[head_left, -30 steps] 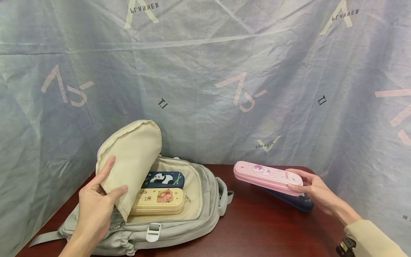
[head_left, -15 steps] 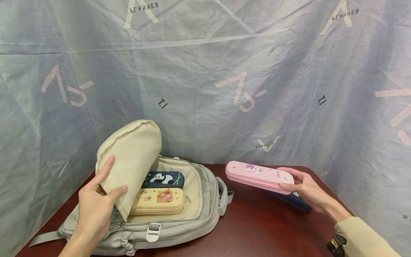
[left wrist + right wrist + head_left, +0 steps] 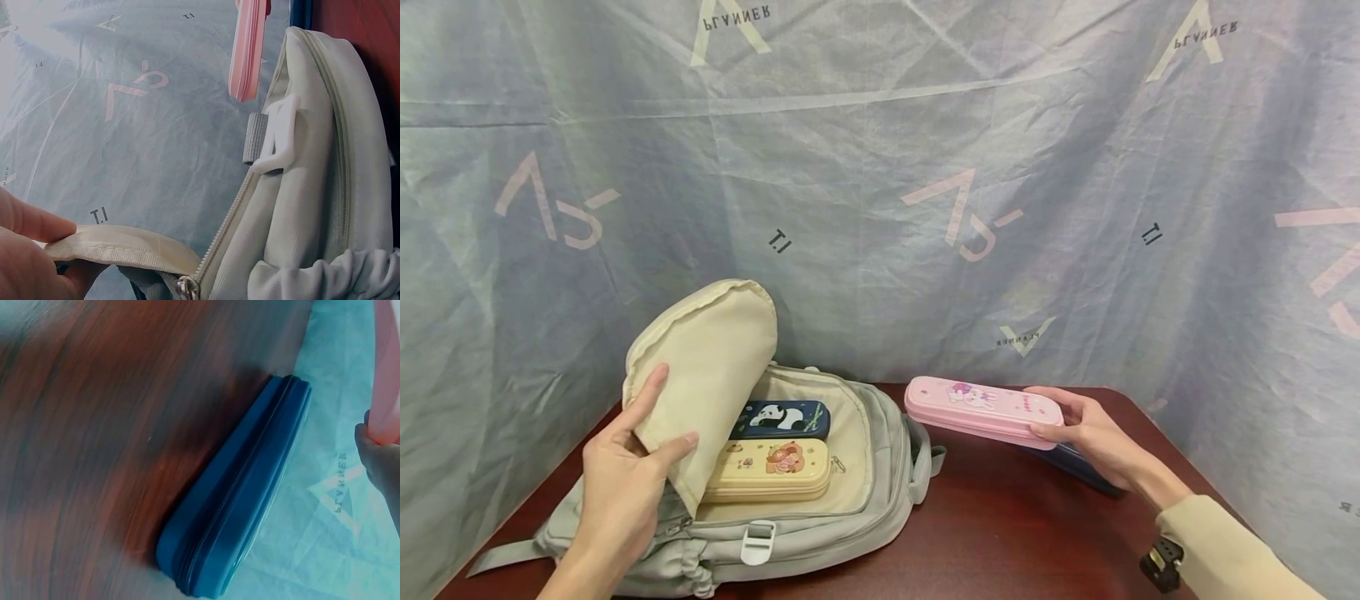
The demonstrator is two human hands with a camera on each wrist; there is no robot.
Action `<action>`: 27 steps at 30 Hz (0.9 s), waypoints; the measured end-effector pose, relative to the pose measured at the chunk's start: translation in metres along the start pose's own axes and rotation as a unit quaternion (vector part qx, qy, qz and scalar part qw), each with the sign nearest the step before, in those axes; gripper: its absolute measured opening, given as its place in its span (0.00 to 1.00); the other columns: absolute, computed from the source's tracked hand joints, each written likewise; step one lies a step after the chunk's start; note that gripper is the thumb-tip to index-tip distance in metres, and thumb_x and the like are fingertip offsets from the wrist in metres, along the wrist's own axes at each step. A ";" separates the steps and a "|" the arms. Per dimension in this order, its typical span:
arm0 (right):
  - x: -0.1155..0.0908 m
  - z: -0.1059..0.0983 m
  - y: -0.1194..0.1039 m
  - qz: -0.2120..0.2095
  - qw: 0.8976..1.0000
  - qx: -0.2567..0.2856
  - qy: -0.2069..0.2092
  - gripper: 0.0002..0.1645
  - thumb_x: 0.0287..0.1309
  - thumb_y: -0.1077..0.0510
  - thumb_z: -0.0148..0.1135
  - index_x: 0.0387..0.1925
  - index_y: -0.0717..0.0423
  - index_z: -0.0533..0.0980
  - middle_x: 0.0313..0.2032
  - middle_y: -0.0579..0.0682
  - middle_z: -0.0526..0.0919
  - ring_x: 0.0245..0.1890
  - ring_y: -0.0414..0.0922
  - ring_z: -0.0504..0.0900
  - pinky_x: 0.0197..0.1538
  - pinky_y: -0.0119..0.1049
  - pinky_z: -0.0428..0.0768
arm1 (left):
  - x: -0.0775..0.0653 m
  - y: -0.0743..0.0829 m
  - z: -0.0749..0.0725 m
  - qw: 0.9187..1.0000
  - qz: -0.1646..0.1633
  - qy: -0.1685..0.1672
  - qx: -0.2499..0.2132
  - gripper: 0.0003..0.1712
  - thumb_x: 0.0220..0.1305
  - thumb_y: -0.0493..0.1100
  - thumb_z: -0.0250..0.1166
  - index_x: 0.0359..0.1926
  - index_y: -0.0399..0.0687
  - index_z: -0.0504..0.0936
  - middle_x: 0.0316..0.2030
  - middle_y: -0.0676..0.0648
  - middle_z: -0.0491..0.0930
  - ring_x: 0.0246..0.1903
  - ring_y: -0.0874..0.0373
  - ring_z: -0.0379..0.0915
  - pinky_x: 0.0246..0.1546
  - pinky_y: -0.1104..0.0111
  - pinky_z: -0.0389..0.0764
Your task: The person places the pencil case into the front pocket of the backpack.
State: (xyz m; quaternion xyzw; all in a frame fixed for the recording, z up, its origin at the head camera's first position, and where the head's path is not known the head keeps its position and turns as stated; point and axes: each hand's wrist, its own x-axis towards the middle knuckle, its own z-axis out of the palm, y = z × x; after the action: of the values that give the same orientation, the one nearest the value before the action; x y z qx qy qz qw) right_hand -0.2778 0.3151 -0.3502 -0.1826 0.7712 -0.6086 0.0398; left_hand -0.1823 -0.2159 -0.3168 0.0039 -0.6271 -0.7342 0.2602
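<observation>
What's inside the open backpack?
A dark blue panda case and, nearer the camera, a yellow case. The flap, held by the left hand, covers their left ends; anything else behind it can't be seen.

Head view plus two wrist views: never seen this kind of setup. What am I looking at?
There is no machine here: a person works with two bare hands. The head view comes from a camera worn on the head, looking forward and down; each wrist view comes from a camera on that wrist.

On the red-brown table lies a grey backpack, open, with a panda case and a yellow case inside. The left hand grips its cream-lined flap. The right hand holds a pink case by one end. A dark blue case lies on the table; the right wrist view shows it best. Grey cloth hangs behind.
</observation>
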 end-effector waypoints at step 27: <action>0.039 0.046 -0.016 0.001 0.999 0.014 -0.039 0.39 0.65 0.64 0.71 0.74 0.68 0.66 0.60 0.59 0.79 0.53 0.45 0.81 0.56 0.34 0.81 | 0.000 -0.001 -0.001 1.000 -0.002 -0.007 -0.005 0.53 0.56 0.12 0.63 0.77 0.56 0.71 0.82 0.53 0.53 0.77 0.57 0.50 0.51 0.82 0.78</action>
State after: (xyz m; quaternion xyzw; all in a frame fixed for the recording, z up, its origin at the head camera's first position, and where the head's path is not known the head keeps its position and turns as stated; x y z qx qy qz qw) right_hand -0.2977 0.2567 -0.3408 -0.2054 0.7607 -0.6113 0.0732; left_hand -0.1823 -0.2172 -0.3177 -0.0013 -0.6248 -0.7380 0.2549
